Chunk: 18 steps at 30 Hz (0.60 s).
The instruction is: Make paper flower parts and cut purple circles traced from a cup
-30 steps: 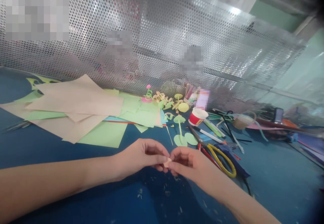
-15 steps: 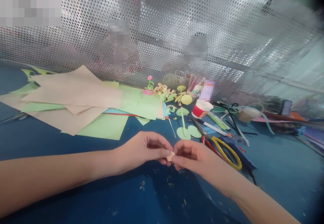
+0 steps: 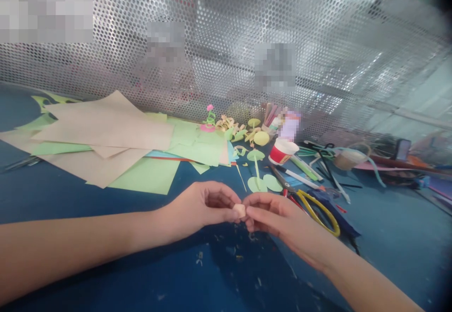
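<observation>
A small pale peach piece of folded paper [image 3: 240, 210] is held up between my two hands, above the blue table. My left hand [image 3: 208, 204] pinches its left side between thumb and fingers. On the other side, the fingertips of my right hand [image 3: 270, 213] close on its right edge. Most of the curled fingers behind the piece are hidden. Just beyond my right hand lie scissors [image 3: 319, 213] with yellow and red handles. Pale green paper discs [image 3: 272, 183] lie past my fingertips, one topped by a paper stem.
Stacked peach and green paper sheets [image 3: 106, 124] cover the left side. Small curled paper pieces [image 3: 228, 124], a pink-and-green paper model [image 3: 209, 120] and a red-and-white paper cup [image 3: 282, 151] stand at the back. A perforated metal screen [image 3: 219, 44] rises behind. Cords and tools [image 3: 332, 161] lie right.
My right hand has shifted slightly right and up, and its thumb now covers less of the paper piece. My left hand keeps its pinch.
</observation>
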Each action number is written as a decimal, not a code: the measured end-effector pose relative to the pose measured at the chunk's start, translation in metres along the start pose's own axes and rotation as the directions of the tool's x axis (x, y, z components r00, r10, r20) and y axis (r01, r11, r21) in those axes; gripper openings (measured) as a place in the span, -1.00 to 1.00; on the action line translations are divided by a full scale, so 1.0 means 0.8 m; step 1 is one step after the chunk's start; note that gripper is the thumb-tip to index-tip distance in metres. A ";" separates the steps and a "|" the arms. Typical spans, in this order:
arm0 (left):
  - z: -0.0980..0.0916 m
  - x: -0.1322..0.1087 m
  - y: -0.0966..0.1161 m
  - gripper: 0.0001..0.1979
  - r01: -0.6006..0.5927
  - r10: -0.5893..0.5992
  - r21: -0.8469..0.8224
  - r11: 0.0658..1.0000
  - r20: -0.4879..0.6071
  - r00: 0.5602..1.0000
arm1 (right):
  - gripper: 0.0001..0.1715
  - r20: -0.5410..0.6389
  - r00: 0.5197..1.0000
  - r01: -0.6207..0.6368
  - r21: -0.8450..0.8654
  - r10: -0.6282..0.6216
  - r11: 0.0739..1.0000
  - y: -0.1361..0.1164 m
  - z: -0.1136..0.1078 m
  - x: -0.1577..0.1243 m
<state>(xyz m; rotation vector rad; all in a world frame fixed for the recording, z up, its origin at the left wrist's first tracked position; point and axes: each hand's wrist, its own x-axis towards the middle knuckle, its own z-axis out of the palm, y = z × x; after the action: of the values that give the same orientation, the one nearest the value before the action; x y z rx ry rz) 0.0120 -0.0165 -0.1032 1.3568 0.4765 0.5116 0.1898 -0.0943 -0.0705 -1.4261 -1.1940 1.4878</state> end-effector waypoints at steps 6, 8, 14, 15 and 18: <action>0.002 -0.005 0.001 -0.78 -0.031 0.033 0.098 0.995 -0.012 0.999 | -0.77 -0.062 0.998 -0.001 -0.111 -0.006 0.994 -0.003 0.005 -0.001; 0.005 -0.007 0.003 -0.80 -0.043 0.045 0.150 0.988 -0.013 0.999 | -0.77 -0.087 0.996 0.005 -0.167 -0.020 0.986 -0.002 0.008 -0.001; 0.011 -0.011 0.005 -0.84 -0.057 0.068 0.253 0.966 -0.033 0.997 | -0.76 -0.122 0.991 0.032 -0.244 -0.064 0.969 0.003 0.012 0.001; 0.011 -0.011 0.005 -0.85 -0.062 0.075 0.261 0.963 -0.039 0.996 | -0.76 -0.125 0.989 0.044 -0.245 -0.076 0.969 0.004 0.012 0.001; 0.011 -0.009 0.007 -0.86 -0.085 0.099 0.248 0.965 -0.046 0.994 | -0.80 -0.116 0.985 0.096 -0.222 -0.125 0.970 0.002 0.010 0.000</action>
<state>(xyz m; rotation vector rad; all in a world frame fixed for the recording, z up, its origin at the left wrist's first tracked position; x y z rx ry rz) 0.0107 -0.0270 -0.0963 1.6112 0.5392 0.5838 0.1819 -0.0955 -0.0722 -1.5465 -1.3627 1.1992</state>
